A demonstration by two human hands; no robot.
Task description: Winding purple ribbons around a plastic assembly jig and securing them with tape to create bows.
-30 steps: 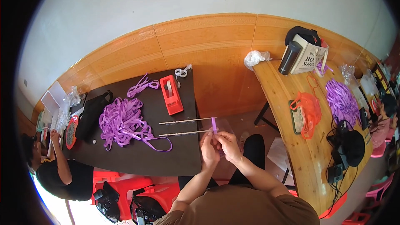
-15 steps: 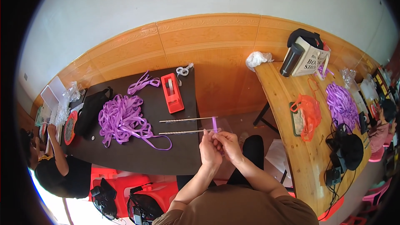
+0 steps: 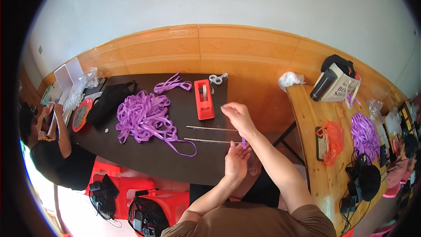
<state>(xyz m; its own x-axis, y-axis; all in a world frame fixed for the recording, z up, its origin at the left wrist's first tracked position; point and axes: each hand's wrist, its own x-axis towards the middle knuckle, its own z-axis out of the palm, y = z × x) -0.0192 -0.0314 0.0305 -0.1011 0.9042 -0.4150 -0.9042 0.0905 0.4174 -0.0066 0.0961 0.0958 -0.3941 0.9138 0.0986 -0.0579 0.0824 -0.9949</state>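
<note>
Purple strip [image 3: 244,142] lies by left hand [image 3: 237,165] at sideways sticks' [image 3: 208,141] right ends; right hand [image 3: 240,117] nearer red dispenser [image 3: 205,112]; cannot tell whether fingers grip

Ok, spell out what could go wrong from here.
Two thin sticks jut past the dark table's right edge, close to the right hand, so a bump might knock them askew. The loose ribbon tail from the purple pile loops near the lower stick's left end and could snag.
</note>
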